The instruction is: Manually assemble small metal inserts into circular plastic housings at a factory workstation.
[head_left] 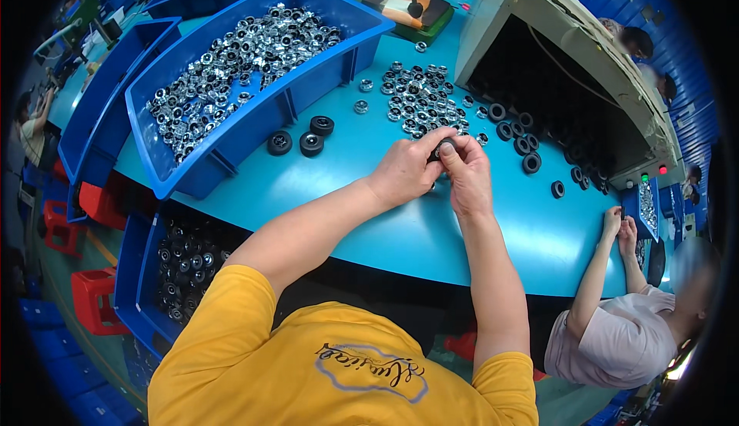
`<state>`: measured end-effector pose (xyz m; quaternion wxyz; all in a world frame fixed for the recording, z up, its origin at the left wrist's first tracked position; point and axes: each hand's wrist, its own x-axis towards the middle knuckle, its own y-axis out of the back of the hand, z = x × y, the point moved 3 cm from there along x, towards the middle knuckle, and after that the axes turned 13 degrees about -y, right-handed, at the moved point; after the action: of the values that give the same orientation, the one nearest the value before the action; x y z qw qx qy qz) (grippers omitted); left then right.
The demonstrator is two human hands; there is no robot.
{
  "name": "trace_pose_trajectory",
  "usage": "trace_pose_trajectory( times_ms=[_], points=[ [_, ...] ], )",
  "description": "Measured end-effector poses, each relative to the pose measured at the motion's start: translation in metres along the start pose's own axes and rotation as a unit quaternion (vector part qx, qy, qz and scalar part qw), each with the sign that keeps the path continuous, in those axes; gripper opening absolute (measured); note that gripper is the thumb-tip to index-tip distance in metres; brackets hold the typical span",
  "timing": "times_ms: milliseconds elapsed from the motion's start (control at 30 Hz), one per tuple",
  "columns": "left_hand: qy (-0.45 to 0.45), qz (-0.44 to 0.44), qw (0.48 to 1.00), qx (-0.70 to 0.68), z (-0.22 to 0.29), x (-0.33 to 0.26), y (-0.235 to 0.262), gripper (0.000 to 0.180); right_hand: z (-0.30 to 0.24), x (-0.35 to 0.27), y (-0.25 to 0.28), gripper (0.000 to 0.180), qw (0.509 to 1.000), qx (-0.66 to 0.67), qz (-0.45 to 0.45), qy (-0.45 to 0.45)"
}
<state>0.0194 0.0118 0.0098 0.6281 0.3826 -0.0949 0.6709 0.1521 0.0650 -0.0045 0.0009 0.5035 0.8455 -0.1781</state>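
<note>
Over the blue-green table (362, 233), my left hand (406, 167) and my right hand (470, 176) meet with fingers closed on a small black toy tyre (443, 147). Fingers cover most of it, so I cannot tell whether a hub sits inside. Just beyond my hands lies a pile of shiny silver wheel hubs (419, 99). Loose black tyres (531, 163) are scattered to the right of my right hand. Three black wheels (312, 144) rest on the table left of the pile, near the big bin.
A large blue bin (258, 114) of silver hubs stands at the left. Below the table edge, another blue bin (132, 272) contains black wheels. A box-shaped machine (668, 130) with a dark opening stands right. A co-worker (616, 334) sits at the right; red stools (96, 295) are at left.
</note>
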Motion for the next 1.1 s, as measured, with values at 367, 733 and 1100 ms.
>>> trace_pose_trajectory(
  times_ms=[367,733,1100],
  points=[
    [0.035,0.012,0.999,-0.01,0.009,0.006,0.0,0.048,-0.004,0.005,0.007,0.019,0.989,0.082,-0.064,-0.102],
    [0.031,-0.002,0.997,-0.065,-0.007,0.003,0.001,0.049,-0.001,0.003,0.007,0.02,0.994,0.046,-0.029,-0.091],
    [0.002,0.016,0.988,0.154,0.011,-0.007,-0.007,0.047,0.003,0.005,0.008,0.015,0.995,0.046,-0.002,-0.094]
  ],
)
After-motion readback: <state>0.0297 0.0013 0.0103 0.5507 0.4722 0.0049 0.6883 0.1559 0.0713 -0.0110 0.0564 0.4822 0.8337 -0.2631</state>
